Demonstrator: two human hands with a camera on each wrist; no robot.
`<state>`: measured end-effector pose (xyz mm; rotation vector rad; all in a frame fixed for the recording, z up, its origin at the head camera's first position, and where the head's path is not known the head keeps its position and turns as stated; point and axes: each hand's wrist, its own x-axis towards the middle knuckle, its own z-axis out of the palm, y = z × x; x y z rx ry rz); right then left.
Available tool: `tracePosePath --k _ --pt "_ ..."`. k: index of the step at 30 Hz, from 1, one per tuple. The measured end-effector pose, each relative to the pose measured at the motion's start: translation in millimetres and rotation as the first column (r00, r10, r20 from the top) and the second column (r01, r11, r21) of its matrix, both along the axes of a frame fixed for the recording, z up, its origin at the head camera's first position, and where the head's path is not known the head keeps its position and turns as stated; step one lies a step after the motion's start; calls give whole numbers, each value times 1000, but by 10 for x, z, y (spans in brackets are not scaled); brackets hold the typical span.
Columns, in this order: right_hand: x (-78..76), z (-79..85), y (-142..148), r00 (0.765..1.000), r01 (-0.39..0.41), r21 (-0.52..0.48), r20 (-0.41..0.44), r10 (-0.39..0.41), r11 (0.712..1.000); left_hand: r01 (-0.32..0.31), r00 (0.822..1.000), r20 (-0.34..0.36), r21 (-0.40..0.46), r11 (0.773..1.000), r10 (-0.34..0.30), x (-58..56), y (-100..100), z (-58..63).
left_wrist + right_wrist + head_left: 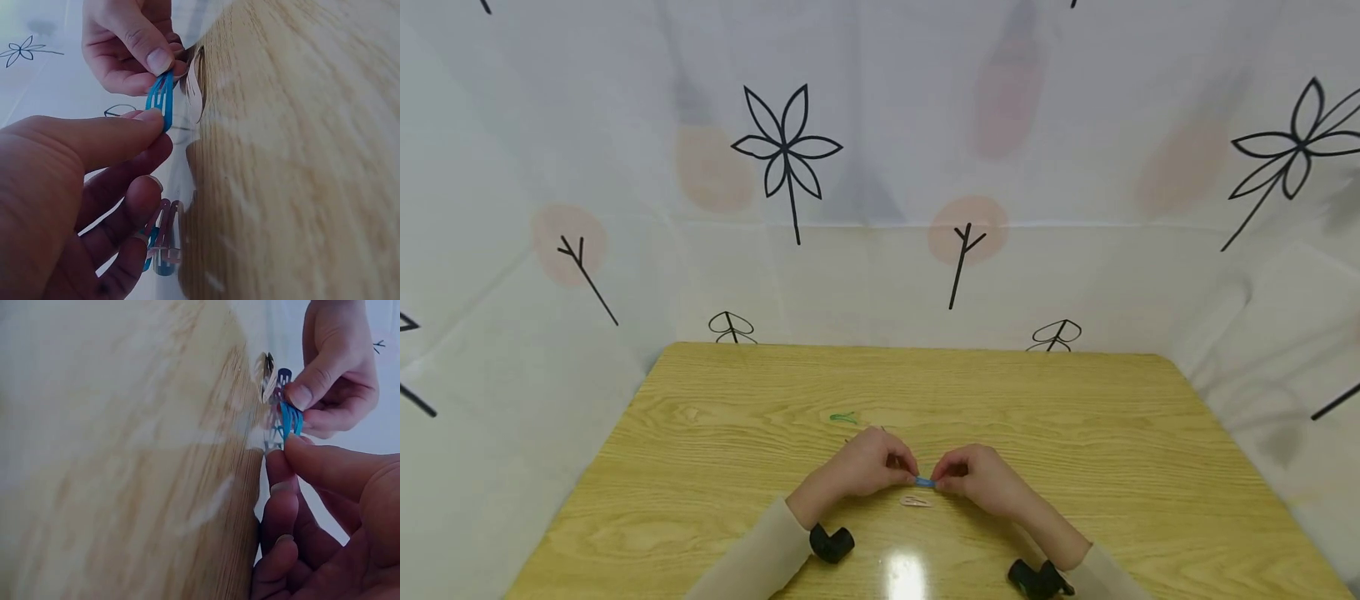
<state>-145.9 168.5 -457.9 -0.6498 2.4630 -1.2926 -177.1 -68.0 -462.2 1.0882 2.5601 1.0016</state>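
Observation:
A blue snap hair clip (pixel 925 482) is held just above the table, between both hands. My left hand (pixel 868 465) pinches one end of it between thumb and forefinger. At the other end, my right hand (pixel 988 483) pinches it the same way. The left wrist view shows the long slots of the blue clip (pixel 160 94), with both thumbs on it. Close below the hands, a pale pink snap hair clip (pixel 916 502) lies on the table. Beyond the left hand is a green hair clip (pixel 843 417).
The wood-grain table (pixel 1075 417) has a glossy surface with a bright reflection near the front. More hair clips (pixel 164 228) lie past the left hand's fingers, partly hidden. A patterned white cloth (pixel 880 283) hangs behind the table.

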Motion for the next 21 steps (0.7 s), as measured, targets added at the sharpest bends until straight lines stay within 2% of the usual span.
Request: tracePosePath --k 7,21 --pt "5 2 -16 1000 1 22 8 -1 1000 41 998 -49 -79 996 -45 4 27 20" --pt "-26 5 22 999 7 29 31 -8 1000 44 997 -55 -107 993 -50 -9 48 30"
